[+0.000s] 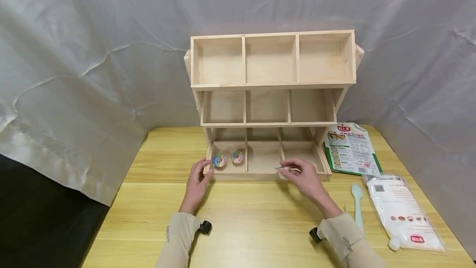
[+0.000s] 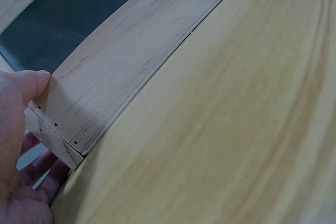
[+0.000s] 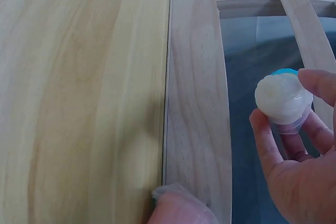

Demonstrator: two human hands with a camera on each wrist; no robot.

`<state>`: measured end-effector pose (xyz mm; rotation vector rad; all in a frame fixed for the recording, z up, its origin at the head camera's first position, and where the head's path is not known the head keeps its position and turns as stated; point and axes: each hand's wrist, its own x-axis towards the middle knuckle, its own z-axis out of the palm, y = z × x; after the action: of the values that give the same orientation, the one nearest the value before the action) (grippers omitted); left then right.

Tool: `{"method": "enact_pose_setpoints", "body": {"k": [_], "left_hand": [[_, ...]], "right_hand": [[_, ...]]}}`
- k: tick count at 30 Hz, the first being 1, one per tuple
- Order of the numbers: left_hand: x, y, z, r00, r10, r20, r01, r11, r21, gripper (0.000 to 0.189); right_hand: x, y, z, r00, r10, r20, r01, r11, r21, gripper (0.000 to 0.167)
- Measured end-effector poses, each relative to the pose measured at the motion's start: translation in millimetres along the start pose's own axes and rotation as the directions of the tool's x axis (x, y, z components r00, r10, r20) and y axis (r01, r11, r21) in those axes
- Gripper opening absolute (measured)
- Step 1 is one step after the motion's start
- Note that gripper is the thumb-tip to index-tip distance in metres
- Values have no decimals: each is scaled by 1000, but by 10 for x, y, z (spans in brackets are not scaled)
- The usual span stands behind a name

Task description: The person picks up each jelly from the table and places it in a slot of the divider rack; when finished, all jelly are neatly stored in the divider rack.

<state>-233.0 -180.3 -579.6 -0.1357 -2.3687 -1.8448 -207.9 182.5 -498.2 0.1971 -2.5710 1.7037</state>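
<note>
The left hand [image 1: 196, 183] grips the front left corner of the three-tier wooden rack [image 1: 273, 84], thumb on the edge of the front board [image 2: 123, 56] and fingers around the outer end, a hold that probably steadies the light frame. The right hand [image 1: 305, 179] pinches a small jelly cup [image 3: 283, 98] between thumb and fingers at the front of the lowest tier, near the divider between the middle and right compartments. The cup is tipped, its pale base toward the person and its lid nearly edge-on in the head view; gripping it by the sides likely keeps the soft plastic from being crushed.

Two more jelly cups sit in the lowest tier's left compartment [image 1: 228, 169]: one [image 1: 219, 161] near the end wall, one [image 1: 237, 156] near the divider. They stand apart, lids up — so the printed tops face the person, and the walls would stop them straying.

On the right of the tabletop [image 1: 260, 218], a pale green spoon [image 1: 357, 202], a capped white pouch [image 1: 403, 214] and a green-edged packet [image 1: 351, 148] lie flat — beside the rack, perhaps to leave the space before it free for the hands.
</note>
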Motion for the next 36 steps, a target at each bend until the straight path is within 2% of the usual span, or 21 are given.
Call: {"method": "enact_pose_setpoints", "body": {"k": [7,10,15,17,24,30,36], "left_hand": [[-10,14,-4,1000,3,4,-3,1000,-4,36],[-12,13,-3,1000,2,5,-2,1000,4,36],[-10,6,3,1000,-2,7,2,1000,-13,38],[-8,7,7,1000,-3,4,3,1000,-14,37],[-6,0,1,1000,15,-9,-15,1000,9,37],[-17,9,1,1000,0,-3,0,1000,0,37],[-14,0,9,1000,11,-7,-11,1000,-1,36]], "right_hand": [[50,-48,62,1000,-9,-7,9,1000,10,28],[37,-185,83,1000,-12,-13,12,1000,6,24],[86,-167,111,1000,-17,-16,17,1000,-12,22],[141,-57,127,1000,-24,-15,23,999,-23,22],[234,-46,168,999,-49,-6,49,997,-61,18],[302,-45,227,999,-39,-2,39,997,-73,18],[351,-44,281,999,-34,-8,33,996,-87,17]]}}
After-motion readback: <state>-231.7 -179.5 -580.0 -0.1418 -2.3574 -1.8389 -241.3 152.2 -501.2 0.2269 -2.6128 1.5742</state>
